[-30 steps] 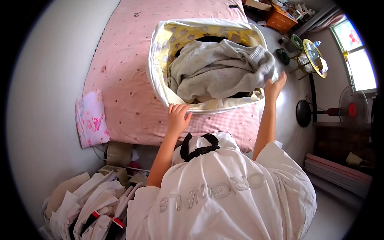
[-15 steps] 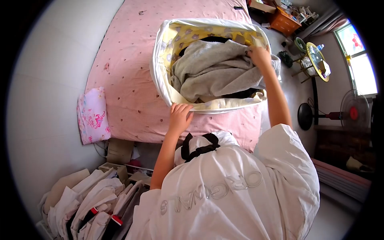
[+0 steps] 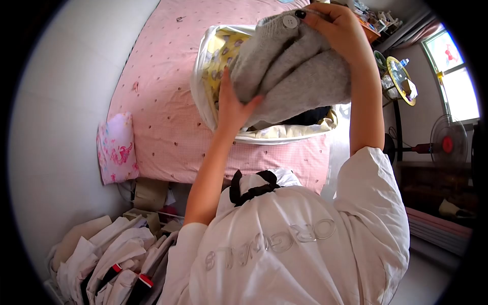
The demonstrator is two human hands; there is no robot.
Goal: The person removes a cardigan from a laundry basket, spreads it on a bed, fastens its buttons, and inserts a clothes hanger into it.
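Observation:
My right hand [image 3: 339,29] is raised over the far right of the basket and pinches the ribbed edge of a grey knitted cardigan [image 3: 305,76] near a pale round button. The cardigan hangs from it in folds across the basket opening. Beside the garment's left side is my left hand [image 3: 235,108], thumb and fingers spread; it seems to touch the cloth. The white-rimmed basket [image 3: 202,91] with a yellow flowered lining stands on the bed, partly hidden by the cardigan. A dark garment [image 3: 309,117] shows inside, near the front right.
Under the basket is a bed with a pink patterned sheet [image 3: 168,101]. A floral pillow [image 3: 118,147] lies at its left corner. Several pale clothes [image 3: 112,254] hang at lower left. To the right stand a fan [image 3: 447,143] and a small round table [image 3: 400,81].
My right hand has lifted the grey cardigan up out of the basket toward the camera. My left hand has left the basket's front rim and moved up beside the cloth.

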